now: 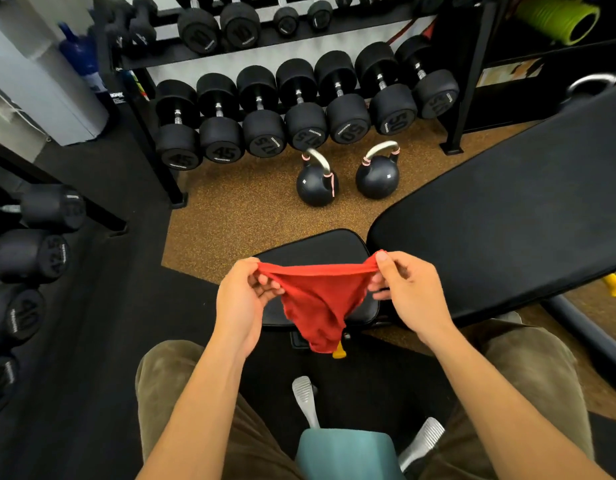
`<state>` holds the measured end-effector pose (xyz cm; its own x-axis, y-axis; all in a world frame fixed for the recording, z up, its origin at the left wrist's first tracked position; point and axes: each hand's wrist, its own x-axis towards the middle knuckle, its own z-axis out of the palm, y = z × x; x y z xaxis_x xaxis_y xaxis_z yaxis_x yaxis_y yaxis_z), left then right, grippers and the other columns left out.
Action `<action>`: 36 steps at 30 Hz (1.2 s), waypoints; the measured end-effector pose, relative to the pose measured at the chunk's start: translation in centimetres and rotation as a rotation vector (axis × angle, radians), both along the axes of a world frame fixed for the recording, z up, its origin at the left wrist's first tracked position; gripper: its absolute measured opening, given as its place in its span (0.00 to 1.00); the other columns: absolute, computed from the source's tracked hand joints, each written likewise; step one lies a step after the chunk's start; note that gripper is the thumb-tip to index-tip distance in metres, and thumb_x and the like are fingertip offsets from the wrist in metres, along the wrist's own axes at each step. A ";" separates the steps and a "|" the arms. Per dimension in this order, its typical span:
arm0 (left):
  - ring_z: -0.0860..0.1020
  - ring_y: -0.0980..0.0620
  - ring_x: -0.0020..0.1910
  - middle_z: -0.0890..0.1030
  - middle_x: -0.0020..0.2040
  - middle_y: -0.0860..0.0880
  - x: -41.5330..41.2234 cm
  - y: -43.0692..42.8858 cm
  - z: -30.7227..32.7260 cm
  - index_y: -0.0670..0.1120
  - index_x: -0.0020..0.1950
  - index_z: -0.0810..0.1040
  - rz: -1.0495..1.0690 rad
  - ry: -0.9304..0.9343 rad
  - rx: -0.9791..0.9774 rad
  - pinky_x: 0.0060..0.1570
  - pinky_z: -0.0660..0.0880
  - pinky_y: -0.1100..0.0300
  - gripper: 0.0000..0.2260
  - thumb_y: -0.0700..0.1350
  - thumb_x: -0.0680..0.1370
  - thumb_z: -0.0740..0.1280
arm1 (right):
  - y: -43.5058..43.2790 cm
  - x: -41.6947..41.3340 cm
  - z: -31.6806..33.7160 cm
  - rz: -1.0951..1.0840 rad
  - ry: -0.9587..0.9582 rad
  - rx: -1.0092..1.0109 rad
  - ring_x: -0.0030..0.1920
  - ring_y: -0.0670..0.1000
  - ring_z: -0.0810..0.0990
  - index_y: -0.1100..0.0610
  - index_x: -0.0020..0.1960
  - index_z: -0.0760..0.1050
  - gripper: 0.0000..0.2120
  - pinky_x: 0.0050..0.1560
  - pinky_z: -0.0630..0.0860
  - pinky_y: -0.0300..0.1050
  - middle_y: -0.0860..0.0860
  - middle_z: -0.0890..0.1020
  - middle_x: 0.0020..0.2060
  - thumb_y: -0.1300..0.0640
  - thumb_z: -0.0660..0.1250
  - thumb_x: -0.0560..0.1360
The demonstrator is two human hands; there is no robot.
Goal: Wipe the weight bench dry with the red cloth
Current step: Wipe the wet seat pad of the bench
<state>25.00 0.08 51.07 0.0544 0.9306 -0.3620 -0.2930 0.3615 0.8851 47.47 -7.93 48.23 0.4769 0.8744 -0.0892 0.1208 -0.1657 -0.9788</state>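
Note:
The red cloth point(317, 303) hangs stretched between my two hands, its lower part drooping to a point. My left hand point(240, 303) pinches its left corner and my right hand point(408, 292) pinches its right corner. Both hold it in the air above the black seat pad point(313, 247) of the weight bench. The bench's long black back pad point(507, 216) slopes up to the right, apart from the cloth. The cloth hides the middle of the seat pad.
Two dark kettlebells point(317, 183) point(377, 174) stand on the brown floor beyond the bench. A rack of black dumbbells point(299, 116) runs across the back, with more dumbbells point(29, 254) at the left. A yellow knob point(339, 351) shows under the seat. My knees flank the bench frame.

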 end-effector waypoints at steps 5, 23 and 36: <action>0.76 0.53 0.35 0.75 0.33 0.50 -1.6 1.7 0.2 0.44 0.46 0.78 -0.040 0.179 0.131 0.45 0.77 0.54 0.10 0.40 0.85 0.62 | 2.0 1.4 0.7 -0.029 -0.187 -0.034 0.63 0.36 0.74 0.54 0.41 0.85 0.12 0.64 0.70 0.37 0.40 0.77 0.63 0.51 0.70 0.80; 0.71 0.51 0.28 0.72 0.28 0.49 -5.5 4.1 3.8 0.40 0.44 0.81 -0.135 0.336 0.249 0.32 0.72 0.59 0.10 0.46 0.80 0.70 | 5.5 7.5 7.8 0.722 -0.182 -0.204 0.62 0.44 0.82 0.45 0.64 0.80 0.25 0.61 0.80 0.47 0.40 0.81 0.63 0.71 0.69 0.77; 0.85 0.49 0.48 0.87 0.44 0.46 -2.5 11.8 -9.3 0.41 0.58 0.79 0.012 0.473 -0.053 0.48 0.81 0.57 0.09 0.42 0.80 0.70 | 13.5 5.3 -5.5 0.446 -0.403 -0.175 0.54 0.38 0.79 0.43 0.62 0.78 0.25 0.62 0.73 0.38 0.44 0.81 0.60 0.70 0.68 0.74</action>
